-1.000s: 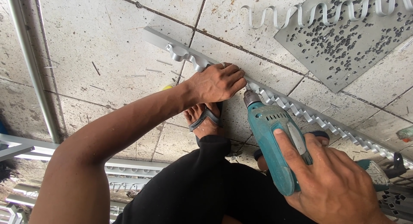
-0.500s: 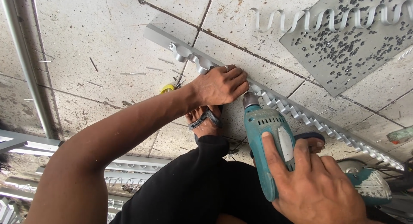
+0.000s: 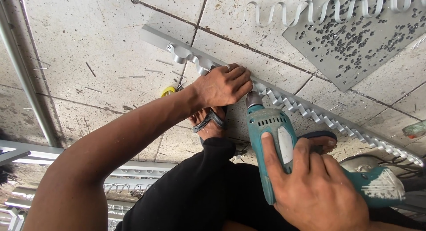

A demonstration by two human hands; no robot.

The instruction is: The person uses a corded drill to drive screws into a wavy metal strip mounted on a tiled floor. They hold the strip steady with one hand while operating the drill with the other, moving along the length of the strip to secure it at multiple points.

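My left hand presses down on a long grey metal strip with a wavy band lying across the tiled floor. My right hand grips a teal power drill, whose tip meets the strip just right of my left fingers. The drill bit is hidden between the hand and the chuck. My sandalled feet rest close behind the strip, and black trousers fill the lower middle.
A perforated grey metal plate with a wavy edge lies at the upper right. A metal pipe runs down the left. More metal rails lie at the lower left. A second teal tool and cables sit at the right; a yellow object lies by my wrist.
The view has shifted slightly. My left hand stays on the strip, and the drill stays against it with my right hand gripping it a little lower in view.
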